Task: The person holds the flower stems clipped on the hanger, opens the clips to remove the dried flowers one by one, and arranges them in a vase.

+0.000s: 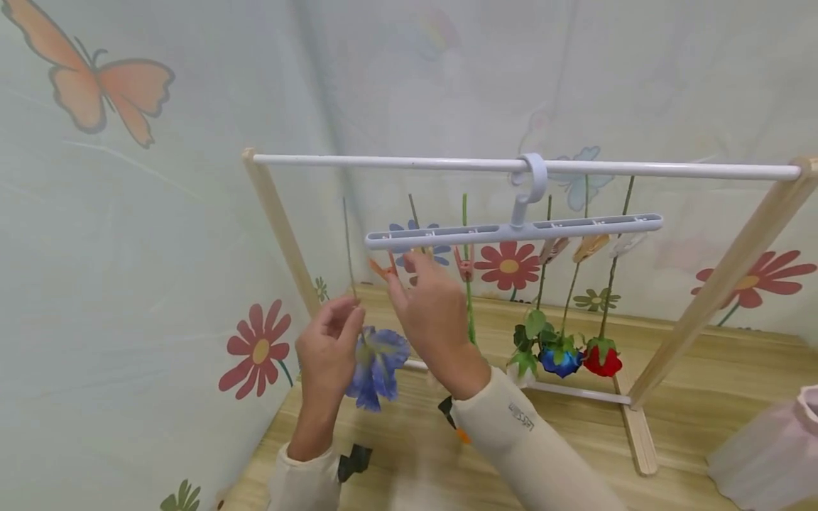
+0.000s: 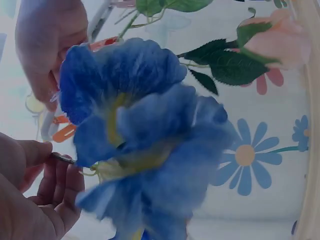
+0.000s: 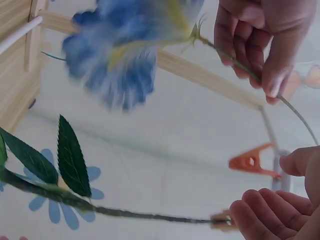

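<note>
A blue-purple artificial iris (image 1: 378, 365) hangs head down, its thin stem (image 1: 348, 245) rising above my left hand (image 1: 329, 348). The left thumb and fingers pinch that stem a little above the bloom, seen closely in the right wrist view. My right hand (image 1: 437, 319) is raised under the left part of a grey clip hanger (image 1: 441, 235). An orange clip (image 3: 250, 161) hangs at the hanger's end, close to the right thumb, whose tip is spread from the fingers. Near those fingertips a wooden-coloured clip (image 3: 223, 220) holds a dark leafy stem (image 3: 150, 216).
The hanger hooks over a white rod (image 1: 383, 163) on a wooden frame (image 1: 716, 298). More clips hold hanging flowers, among them a blue rose (image 1: 561, 360), a red rose (image 1: 602, 358) and a pale pink rose (image 2: 282, 42). A pale pink vase (image 1: 767, 447) stands at right.
</note>
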Demonstrator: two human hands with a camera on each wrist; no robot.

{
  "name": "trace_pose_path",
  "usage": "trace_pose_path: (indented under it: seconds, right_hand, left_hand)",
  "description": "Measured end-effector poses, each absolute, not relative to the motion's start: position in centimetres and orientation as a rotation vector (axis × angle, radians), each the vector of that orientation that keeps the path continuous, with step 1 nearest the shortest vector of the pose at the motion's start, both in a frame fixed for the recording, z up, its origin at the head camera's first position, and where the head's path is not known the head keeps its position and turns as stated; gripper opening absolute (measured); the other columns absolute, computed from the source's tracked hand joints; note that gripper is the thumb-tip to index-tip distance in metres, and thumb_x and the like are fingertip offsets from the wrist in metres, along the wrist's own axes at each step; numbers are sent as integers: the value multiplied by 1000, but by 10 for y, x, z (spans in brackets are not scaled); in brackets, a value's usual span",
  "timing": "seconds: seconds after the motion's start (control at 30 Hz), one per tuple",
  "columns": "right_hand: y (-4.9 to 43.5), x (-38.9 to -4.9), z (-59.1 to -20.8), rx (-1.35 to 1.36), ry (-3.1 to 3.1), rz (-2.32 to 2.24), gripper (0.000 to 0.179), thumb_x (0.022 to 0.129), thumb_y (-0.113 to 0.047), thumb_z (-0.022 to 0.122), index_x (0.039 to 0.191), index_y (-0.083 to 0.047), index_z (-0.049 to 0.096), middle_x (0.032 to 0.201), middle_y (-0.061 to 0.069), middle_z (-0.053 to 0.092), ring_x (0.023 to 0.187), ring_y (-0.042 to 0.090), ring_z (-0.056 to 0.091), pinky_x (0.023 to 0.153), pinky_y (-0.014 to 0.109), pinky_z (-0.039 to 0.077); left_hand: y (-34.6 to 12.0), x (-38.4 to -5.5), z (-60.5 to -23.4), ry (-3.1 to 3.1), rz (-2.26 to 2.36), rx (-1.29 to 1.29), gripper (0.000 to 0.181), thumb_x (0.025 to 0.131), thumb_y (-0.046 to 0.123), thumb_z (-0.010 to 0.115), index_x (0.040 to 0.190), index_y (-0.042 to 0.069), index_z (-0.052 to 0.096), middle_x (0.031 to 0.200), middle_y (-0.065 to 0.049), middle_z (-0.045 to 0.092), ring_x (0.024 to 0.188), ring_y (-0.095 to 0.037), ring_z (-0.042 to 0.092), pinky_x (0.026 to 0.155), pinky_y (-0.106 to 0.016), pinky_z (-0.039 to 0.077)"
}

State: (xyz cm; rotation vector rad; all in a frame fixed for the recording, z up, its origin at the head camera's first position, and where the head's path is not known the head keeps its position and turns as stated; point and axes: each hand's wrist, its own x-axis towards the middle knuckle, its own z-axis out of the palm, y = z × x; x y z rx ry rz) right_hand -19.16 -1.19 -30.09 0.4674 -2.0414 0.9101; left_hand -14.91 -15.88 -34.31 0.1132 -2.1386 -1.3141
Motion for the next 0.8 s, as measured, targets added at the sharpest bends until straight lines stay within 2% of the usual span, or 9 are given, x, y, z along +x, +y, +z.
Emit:
trace_pose_path:
  seconds: [0.2, 0.33, 0.5, 0.6, 0.73, 0.8]
  right_hand:
    - [21, -174, -299, 486, -1990, 942, 26, 90, -17, 78, 109, -2, 73, 96, 11, 78, 79, 22, 75, 70, 34, 62]
    - [47, -164, -300, 514, -1923, 908, 25, 88, -14, 79, 108, 0, 72, 96, 13, 77, 80, 24, 74, 72, 36, 63]
    - [78, -151, -302, 568, -1886, 815, 28, 85, -10, 81, 109, 0, 73, 99, 13, 76, 86, 27, 72, 78, 41, 62]
    - [91, -142, -301, 629, -1854, 748, 26, 84, -10, 81, 107, 0, 74, 98, 14, 75, 88, 29, 70, 80, 43, 62]
    - [103, -135, -303, 773, -1792, 607, 16, 91, -14, 74, 101, -2, 76, 94, 13, 74, 87, 31, 67, 78, 44, 60]
    - [106, -132, -306, 852, -1800, 509, 19, 98, -20, 67, 100, -3, 76, 93, 12, 74, 88, 31, 66, 80, 44, 59]
  left_hand:
    - [-156, -138, -334, -2162, -1123, 22, 15, 94, 24, 75, 105, 14, 76, 97, -2, 77, 86, -16, 73, 77, -24, 58]
    - [-150, -131, -328, -2190, -942, -122, 10, 91, 17, 78, 100, 12, 78, 94, -2, 77, 81, -15, 72, 72, -30, 61]
    - [-136, -127, -325, -2192, -678, -375, 11, 87, 9, 80, 98, 10, 80, 88, -3, 75, 76, -15, 69, 64, -29, 59]
    - [-126, -125, -324, -2194, -581, -490, 13, 87, 6, 80, 99, 11, 79, 88, -3, 73, 80, -16, 68, 65, -28, 58]
    - [-111, -123, -324, -2218, -472, -582, 15, 86, 8, 81, 98, 15, 79, 87, 0, 69, 83, -16, 66, 68, -28, 57]
    - [-104, -123, -324, -2221, -429, -629, 14, 85, 9, 81, 96, 17, 79, 86, 1, 68, 81, -16, 66, 69, -28, 57]
